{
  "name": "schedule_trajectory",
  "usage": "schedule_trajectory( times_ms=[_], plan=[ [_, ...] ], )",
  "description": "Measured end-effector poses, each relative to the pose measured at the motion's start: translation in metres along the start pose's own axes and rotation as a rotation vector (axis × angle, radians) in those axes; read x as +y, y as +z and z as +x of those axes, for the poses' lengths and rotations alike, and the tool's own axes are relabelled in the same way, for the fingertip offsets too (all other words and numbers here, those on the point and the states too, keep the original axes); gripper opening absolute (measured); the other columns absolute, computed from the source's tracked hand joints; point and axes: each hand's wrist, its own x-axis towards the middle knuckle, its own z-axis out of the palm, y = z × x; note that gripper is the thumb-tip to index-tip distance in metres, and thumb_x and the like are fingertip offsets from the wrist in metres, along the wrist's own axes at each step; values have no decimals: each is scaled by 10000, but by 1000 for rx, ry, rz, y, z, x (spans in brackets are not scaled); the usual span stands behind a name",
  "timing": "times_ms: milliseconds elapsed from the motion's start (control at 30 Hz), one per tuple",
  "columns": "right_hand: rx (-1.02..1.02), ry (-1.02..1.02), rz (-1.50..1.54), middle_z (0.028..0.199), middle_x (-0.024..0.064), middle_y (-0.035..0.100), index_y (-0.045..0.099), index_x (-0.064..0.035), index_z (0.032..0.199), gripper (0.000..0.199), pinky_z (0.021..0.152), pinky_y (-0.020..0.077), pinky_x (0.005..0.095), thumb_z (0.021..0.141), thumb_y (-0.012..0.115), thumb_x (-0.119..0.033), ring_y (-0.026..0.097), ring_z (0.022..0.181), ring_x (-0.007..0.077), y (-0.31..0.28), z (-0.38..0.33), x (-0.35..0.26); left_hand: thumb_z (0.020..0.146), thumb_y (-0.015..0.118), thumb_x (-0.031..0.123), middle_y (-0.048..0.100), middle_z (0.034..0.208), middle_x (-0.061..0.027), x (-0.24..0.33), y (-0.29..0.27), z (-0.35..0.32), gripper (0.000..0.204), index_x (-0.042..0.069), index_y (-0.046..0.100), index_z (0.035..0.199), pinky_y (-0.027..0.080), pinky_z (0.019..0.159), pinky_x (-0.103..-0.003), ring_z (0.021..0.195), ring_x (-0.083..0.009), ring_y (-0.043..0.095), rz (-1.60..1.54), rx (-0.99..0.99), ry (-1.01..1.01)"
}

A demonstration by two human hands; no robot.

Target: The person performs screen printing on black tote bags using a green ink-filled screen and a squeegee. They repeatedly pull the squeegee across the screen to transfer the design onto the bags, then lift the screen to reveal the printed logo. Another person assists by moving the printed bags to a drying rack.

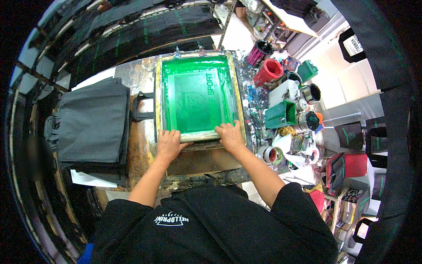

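Note:
A wooden screen-printing frame lies on the worktable in front of me, its mesh coated with green ink and showing a dark design. At its near left corner my left hand grips the near rail, thumb pointing inward. My right hand has its fingers curled over the same rail near the right corner. From under the frame's left side stick out the handles of a black bag; the rest of that bag is hidden. Metal hinge clamps sit at the frame's far edge.
To the left lies a thick stack of black bags. Ink containers crowd the right side, among them a red tub, a green container and a black pot. Black bags with green prints hang at the far right.

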Motion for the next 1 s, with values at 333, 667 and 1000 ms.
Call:
schedule_trajectory(
  times_ms=[333, 667, 1000],
  plan=[
    [-56, -49, 60, 1195, 108, 642, 646, -178, 1275, 478, 999, 391, 561, 845, 793, -326, 646, 1109, 290, -10, -11, 0, 744, 850, 607, 587, 1309, -155, 3, 2, -33, 862, 59, 565, 1345, 391, 1076, -491, 1277, -345, 521, -169, 182, -152],
    [219, -63, 9, 1197, 98, 620, 631, -149, 1296, 422, 1059, 369, 576, 882, 689, -204, 584, 1161, 277, 12, -40, -35, 600, 953, 574, 533, 1358, -198, -34, 46, -97, 1110, 51, 513, 1474, 381, 1103, -518, 1287, -408, 482, -120, 23, -523],
    [281, -39, 97, 1167, 68, 607, 618, -175, 1307, 451, 1059, 337, 557, 871, 720, -120, 581, 1137, 259, 11, -40, -35, 553, 976, 451, 590, 1153, -134, -51, 58, -94, 825, 109, 713, 1257, 438, 962, -481, 1094, -353, 546, -210, 108, -470]
  ],
)
